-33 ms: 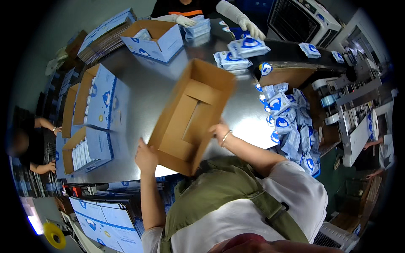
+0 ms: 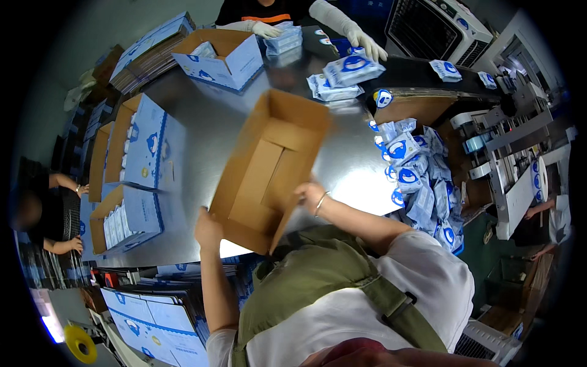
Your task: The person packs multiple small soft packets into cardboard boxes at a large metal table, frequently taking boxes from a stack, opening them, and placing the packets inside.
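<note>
Between my hands I hold a brown-lined cardboard box (image 2: 244, 202) with its open top toward me, tilted above the metal table (image 2: 202, 134). Nothing lies in it; its bottom flaps show a gap along the middle. My left hand (image 2: 209, 231) grips the near left side of the box. My right hand (image 2: 312, 197) holds its right wall, with a bracelet on that wrist. Both hands' fingers are partly hidden by the box walls. Beyond the box, wet-wipe packs (image 2: 333, 88) in white and blue lie by a co-worker's gloved hand (image 2: 367, 46).
Left on the table stand blue boxes (image 2: 143, 144) filled with packs. A part-filled box (image 2: 229, 64) stands at the back. At right, a bin holds a heap of packs (image 2: 422, 183). Folded cartons (image 2: 156, 324) are stacked below the table. Another person's arm (image 2: 61, 246) reaches in at left.
The cardboard box has shifted slightly left and toward me, along with both my hands. The co-worker's hand on the packs has barely moved.
</note>
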`<state>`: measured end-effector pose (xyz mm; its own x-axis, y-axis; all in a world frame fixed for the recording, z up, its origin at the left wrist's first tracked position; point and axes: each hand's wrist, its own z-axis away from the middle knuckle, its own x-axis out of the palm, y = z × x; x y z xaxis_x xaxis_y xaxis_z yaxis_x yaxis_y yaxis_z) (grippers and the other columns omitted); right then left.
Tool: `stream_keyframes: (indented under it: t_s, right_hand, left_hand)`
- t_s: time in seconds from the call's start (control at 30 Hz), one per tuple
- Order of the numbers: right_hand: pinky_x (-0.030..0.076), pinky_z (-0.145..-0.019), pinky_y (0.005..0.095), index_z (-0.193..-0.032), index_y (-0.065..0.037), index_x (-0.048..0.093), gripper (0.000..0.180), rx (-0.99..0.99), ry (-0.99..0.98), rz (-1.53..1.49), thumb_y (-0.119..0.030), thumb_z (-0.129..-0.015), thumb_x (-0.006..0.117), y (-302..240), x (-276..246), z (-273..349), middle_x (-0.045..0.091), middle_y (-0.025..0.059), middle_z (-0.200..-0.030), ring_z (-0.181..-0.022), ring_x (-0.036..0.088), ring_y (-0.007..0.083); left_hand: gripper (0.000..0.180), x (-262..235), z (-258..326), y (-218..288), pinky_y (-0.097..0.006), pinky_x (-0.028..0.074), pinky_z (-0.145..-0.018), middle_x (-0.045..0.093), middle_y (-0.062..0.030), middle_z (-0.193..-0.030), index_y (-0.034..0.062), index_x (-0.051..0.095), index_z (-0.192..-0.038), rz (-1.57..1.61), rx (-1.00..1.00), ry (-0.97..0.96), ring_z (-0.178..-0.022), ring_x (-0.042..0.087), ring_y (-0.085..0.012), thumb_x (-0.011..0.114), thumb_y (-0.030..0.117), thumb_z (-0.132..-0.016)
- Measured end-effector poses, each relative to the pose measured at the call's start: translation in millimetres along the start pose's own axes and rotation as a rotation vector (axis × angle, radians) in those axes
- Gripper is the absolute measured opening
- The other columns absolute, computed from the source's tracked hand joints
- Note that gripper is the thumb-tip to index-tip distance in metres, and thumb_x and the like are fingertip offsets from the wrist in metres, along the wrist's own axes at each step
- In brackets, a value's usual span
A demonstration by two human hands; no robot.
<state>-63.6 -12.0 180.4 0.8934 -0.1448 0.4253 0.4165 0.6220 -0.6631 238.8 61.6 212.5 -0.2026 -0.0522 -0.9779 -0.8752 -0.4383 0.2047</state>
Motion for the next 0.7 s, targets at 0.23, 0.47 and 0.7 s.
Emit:
stream_keyframes:
  t_s: [0.23, 0.47, 0.7]
  right_hand:
    - [0.054, -0.081, 0.0443, -0.118, 0.001, 0.058, 0.036, -0.036, -0.484, 0.029, -0.016, -0.087, 0.066, 34.0, -56.8, -93.4, 0.066, 0.0139, -0.105, -0.098, 0.064, 0.0255]
    - [0.058, -0.062, 0.0323, -0.105, 0.001, 0.061, 0.065, 0.275, -0.155, 0.382, -0.058, -0.079, 0.069, 82.7, -33.5, -151.0, 0.066, 0.0119, -0.086, -0.072, 0.067, 0.0206]
    - [0.055, -0.067, 0.0322, -0.107, -0.004, 0.062, 0.054, 0.047, -0.26, 0.955, -0.05, -0.079, 0.071, 13.7, -93.8, -148.4, 0.068, 0.0132, -0.093, -0.078, 0.068, 0.0214]
  left_hand:
    - [0.034, -4.3, -71.9, -17.0, -0.046, 0.051, -0.078, 0.067, -0.0232, -0.091, -0.0035, 0.066, -0.097, 0.037, -0.216, -0.21, -0.091, 0.064, -0.0405, 0.063, 0.029, -0.085]
    - [0.033, 21.0, -91.4, -31.1, -0.048, 0.051, -0.076, 0.067, -0.0219, -0.092, -0.001, 0.065, -0.094, 0.137, -0.244, 0.013, -0.087, 0.065, -0.0396, 0.064, 0.029, -0.082]
    - [0.028, 4.6, -84.7, -17.7, -0.048, 0.05, -0.074, 0.068, -0.0198, -0.091, 0.0005, 0.063, -0.096, 0.012, -0.202, 0.078, -0.087, 0.064, -0.0405, 0.068, 0.025, -0.081]
